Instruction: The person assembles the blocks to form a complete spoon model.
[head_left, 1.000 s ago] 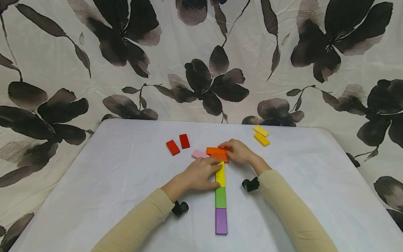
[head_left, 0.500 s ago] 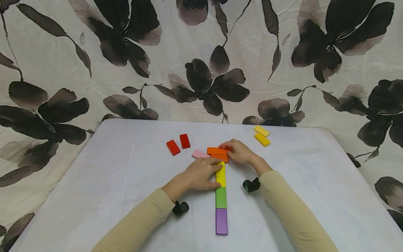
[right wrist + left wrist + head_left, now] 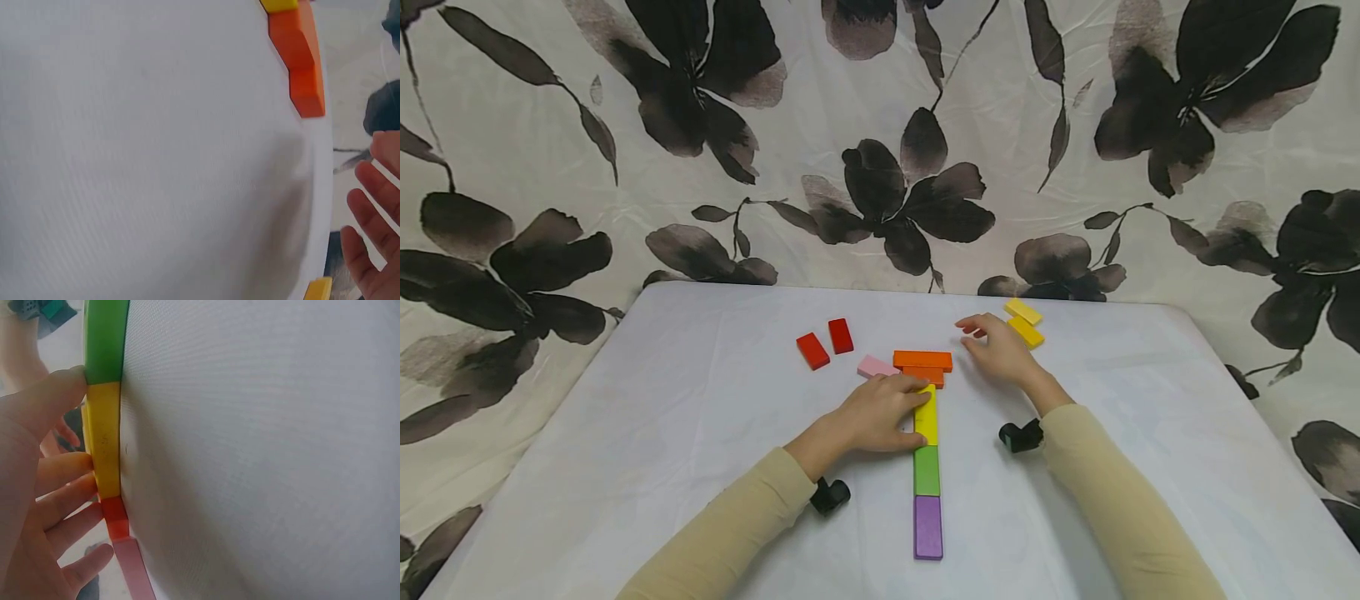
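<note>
My left hand [image 3: 868,412] lies over a row of wooden blocks, fingers spread. In the left wrist view its thumb [image 3: 62,387] touches where the green block [image 3: 107,344] meets the yellow block [image 3: 105,440], and its fingertips rest along the yellow, orange [image 3: 116,517] and pink [image 3: 133,565] blocks. The row runs toward me through green to a purple block [image 3: 928,527]. Two orange blocks lie crosswise at the far end, the farther one [image 3: 925,360] against the nearer [image 3: 931,377]. My right hand [image 3: 1003,350] hovers to their right, fingers loosely extended and holding nothing.
Two loose yellow blocks [image 3: 1024,311] lie just beyond my right hand at the back. Two red blocks [image 3: 812,351] lie apart from the row at the far left. A white cloth [image 3: 700,375] covers the table, with a floral curtain [image 3: 1060,233] behind it.
My right hand has let go of the farther orange block and moved right, toward the loose yellow blocks. My left hand and the row have stayed in place.
</note>
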{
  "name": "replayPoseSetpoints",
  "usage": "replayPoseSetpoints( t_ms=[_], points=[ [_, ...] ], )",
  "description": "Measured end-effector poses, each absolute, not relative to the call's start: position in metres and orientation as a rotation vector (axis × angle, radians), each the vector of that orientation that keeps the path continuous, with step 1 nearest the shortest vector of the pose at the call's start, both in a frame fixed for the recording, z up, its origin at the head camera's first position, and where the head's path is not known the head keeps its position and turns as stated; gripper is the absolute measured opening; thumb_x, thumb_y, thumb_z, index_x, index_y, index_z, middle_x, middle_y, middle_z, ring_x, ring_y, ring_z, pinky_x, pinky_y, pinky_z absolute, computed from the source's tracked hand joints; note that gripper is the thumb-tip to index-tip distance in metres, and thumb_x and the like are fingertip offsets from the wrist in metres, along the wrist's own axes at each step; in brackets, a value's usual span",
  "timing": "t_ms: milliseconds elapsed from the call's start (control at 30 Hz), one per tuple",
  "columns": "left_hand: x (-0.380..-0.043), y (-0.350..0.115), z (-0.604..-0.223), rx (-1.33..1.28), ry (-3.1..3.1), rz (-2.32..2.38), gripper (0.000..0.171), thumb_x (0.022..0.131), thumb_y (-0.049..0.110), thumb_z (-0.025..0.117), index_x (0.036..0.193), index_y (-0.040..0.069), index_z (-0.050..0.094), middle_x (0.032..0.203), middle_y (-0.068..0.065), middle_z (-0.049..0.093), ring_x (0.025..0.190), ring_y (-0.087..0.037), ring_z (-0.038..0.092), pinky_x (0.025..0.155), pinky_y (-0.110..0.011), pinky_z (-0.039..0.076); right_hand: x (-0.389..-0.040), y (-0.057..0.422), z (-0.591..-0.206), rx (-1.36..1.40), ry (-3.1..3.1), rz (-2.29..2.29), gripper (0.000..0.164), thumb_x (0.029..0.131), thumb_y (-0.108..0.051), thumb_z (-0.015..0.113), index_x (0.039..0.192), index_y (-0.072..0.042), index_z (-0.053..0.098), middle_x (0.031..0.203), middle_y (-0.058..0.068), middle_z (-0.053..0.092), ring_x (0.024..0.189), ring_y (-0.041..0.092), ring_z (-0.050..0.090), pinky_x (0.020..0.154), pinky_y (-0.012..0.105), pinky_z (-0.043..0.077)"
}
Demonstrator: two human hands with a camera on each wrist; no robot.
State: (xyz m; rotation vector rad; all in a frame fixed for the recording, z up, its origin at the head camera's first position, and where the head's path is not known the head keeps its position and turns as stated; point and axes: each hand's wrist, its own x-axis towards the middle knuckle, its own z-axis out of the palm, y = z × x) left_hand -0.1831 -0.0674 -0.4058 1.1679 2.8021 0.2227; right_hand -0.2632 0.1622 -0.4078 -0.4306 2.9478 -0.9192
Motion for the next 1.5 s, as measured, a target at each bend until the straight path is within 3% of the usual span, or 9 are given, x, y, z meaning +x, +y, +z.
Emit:
replayPoseSetpoints(
  t_ms=[733,1500],
  points=[
    [-0.182,-0.069,-0.407,1.15,2.803,0.239,0.062,0.081,0.047,0.062,0.132,0.014,0.051,0.139,-0.002,0.045,0.128,-0.019,0.04,0.105,-0.04,0.034,-0.277,0.225,-0.412,-0.008,3.156,-0.952,0.039,0.088,-0.021,0.057,0.121,0.0,0.054,0.112,0.021,0.055,0.103,0.035,0.051,0.09,0.048,0.04],
    [-0.181,-0.068,-0.407,1.139,2.813,0.222,0.061,0.081,0.047,0.062,0.132,0.015,0.051,0.139,-0.002,0.045,0.128,-0.02,0.04,0.105,-0.039,0.034,-0.279,0.234,-0.428,0.225,3.039,-0.776,0.045,0.088,-0.025,0.055,0.123,0.004,0.048,0.112,0.023,0.048,0.101,0.035,0.046,0.098,0.05,0.036]
  ],
)
